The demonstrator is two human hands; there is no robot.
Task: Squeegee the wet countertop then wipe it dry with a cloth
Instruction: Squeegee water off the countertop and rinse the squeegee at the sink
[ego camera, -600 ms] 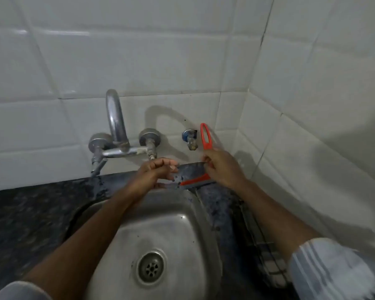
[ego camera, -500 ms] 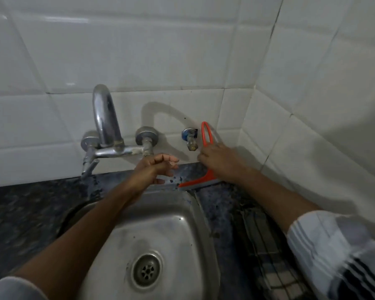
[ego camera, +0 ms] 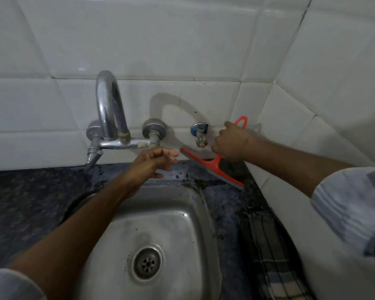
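Head view: the right hand (ego camera: 231, 141) is closed round the squeegee (ego camera: 212, 166) handle, hiding most of it; only the orange loop end shows above the knuckles. Its blade slants across the wet countertop (ego camera: 221, 204) in the back corner, behind the sink (ego camera: 165, 224). The left hand (ego camera: 152, 162) hovers over the sink rim, fingers loosely curled and holding nothing. A checked cloth (ego camera: 271, 256) lies right of the sink, partly cut off below.
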